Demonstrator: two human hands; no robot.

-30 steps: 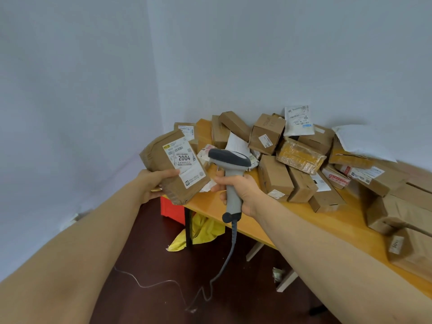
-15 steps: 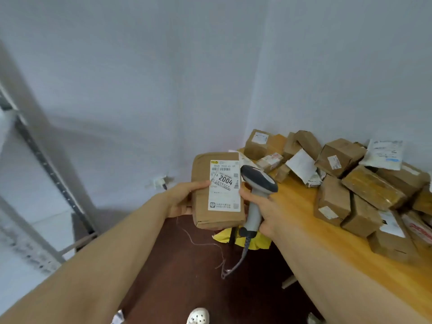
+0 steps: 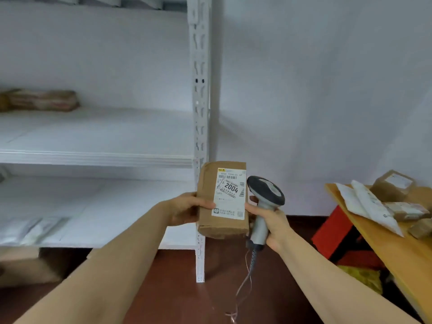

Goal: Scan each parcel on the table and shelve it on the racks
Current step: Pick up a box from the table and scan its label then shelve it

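Observation:
My left hand (image 3: 184, 210) grips a brown cardboard parcel (image 3: 207, 213) by its left side, upright, with its white label reading 2004 facing me. Just right of it my right hand (image 3: 273, 224) holds a grey barcode scanner (image 3: 265, 195) by the handle, its dark head level with the label. The scanner's cable hangs down to the floor. The white metal rack (image 3: 201, 90) fills the left half of the view, its shelves directly behind and left of the parcel. At the right edge is a corner of the wooden table (image 3: 397, 251) with several parcels (image 3: 392, 187) on it.
A brown parcel (image 3: 42, 100) lies on the upper shelf at far left, and grey mailer bags (image 3: 30, 230) lie on the lower shelf. A red stool (image 3: 332, 230) and something yellow sit under the table. The floor is dark red.
My view has swung left from the table corner to the rack. Both hands kept their hold; parcel and scanner now stand in front of the rack's upright post.

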